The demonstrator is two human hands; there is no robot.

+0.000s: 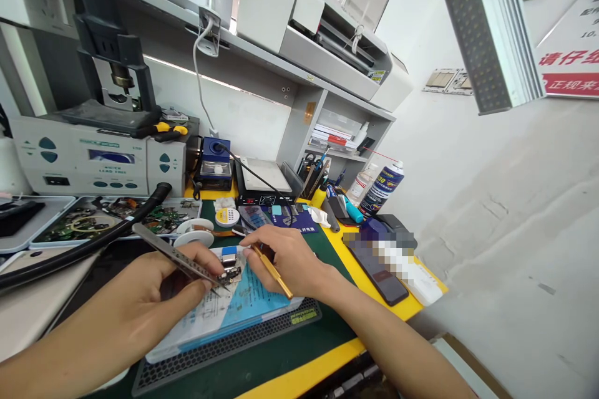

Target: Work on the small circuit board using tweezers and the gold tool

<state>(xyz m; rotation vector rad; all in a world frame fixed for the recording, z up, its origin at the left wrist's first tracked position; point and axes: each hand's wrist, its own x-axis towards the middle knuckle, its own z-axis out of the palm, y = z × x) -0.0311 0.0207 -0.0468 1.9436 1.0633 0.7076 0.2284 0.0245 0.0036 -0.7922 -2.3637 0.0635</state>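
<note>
My left hand is closed on silver tweezers, whose tips reach down to a small dark circuit part. My right hand pinches a thin yellow-handled tool, angled toward the same part. The part lies on a white and blue work pad that rests on a black honeycomb mat over a green bench mat.
A black hose crosses the left side above a tray of circuit boards. Solder reels, a blue station, a spray can and a dark phone stand behind and to the right. The yellow bench edge ends near a grey wall.
</note>
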